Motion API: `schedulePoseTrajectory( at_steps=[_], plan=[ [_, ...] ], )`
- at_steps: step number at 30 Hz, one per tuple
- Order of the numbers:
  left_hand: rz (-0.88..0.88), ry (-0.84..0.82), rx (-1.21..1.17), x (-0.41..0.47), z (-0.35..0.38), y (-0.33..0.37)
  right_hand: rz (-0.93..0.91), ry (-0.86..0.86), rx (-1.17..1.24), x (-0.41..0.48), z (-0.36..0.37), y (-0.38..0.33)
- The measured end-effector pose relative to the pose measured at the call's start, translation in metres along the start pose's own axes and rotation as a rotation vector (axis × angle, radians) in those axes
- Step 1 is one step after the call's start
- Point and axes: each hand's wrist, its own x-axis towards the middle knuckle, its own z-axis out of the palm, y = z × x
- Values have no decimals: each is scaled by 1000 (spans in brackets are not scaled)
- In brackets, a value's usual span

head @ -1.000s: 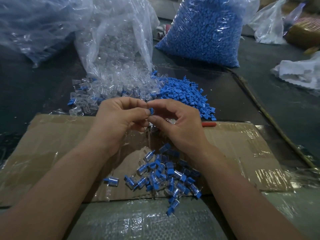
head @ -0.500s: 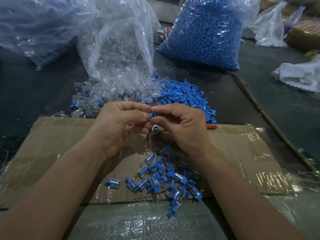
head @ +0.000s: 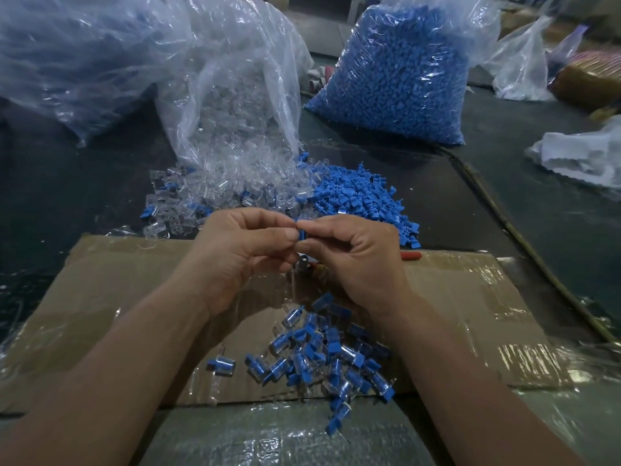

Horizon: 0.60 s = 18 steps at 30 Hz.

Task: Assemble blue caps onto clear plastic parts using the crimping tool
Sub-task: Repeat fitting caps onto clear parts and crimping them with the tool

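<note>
No text, label, brand or number can be read on anything here.

Brown cardboard sheet: matt, overlaid with glossy clear tape strips. Loose blue caps: opaque matt plastic. Heaped clear parts: transparent glossy plastic. Large bags: thin, crinkled, shiny film.

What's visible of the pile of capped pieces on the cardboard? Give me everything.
The pile of capped pieces is a loose heap of clear plastic bodies, each blue-capped at one end, lying at all angles. It rests on the tape-covered cardboard near its front edge, between the forearms. One stray piece lies apart to the left; a few spill past the front edge. The left hand and right hand pinch a blue cap above its far side, apparently not touching it.
</note>
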Motion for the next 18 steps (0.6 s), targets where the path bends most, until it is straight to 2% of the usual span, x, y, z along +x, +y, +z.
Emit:
schedulePoseTrajectory(
  at_steps=[10,15,18],
  plan=[
    [16,18,96,4,-4,-5,-72,-30,-52,0,0,5],
    [0,10,64,6,-4,-6,6,-108,-71,3,-6,0],
    [-13,28,1,6,-4,-5,134,-122,-124,6,-16,-1]
  ],
)
